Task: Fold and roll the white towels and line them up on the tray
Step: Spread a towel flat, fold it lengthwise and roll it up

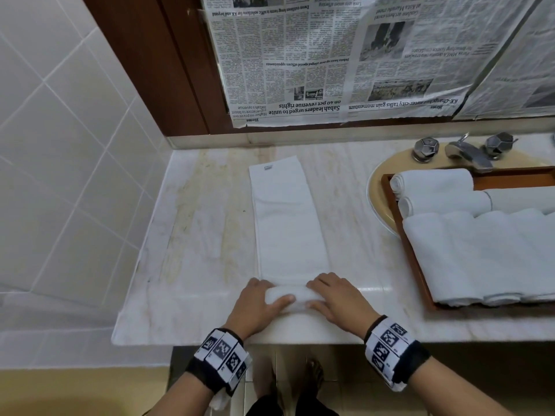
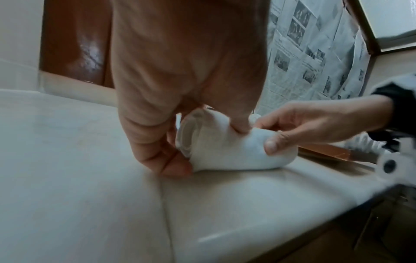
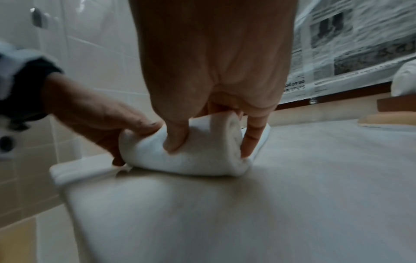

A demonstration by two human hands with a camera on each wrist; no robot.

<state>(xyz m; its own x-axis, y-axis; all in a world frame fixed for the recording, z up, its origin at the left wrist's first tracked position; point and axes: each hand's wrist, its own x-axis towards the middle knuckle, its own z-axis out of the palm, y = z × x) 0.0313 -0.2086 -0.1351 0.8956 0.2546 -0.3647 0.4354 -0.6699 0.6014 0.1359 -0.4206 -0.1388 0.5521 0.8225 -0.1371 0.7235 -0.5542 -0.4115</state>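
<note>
The rolled near end of the white towel [image 1: 288, 223] is gripped between the left hand [image 1: 255, 307] and right hand [image 1: 336, 298], fingers curled over it, on the marble counter [image 1: 192, 235].

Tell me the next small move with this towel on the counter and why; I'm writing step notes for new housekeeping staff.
Probably keep rolling forward: both the left hand and right hand grip a short roll at the near end of the folded towel, and most of its strip lies flat and unrolled on the counter, so it isn't ready for the tray.
</note>
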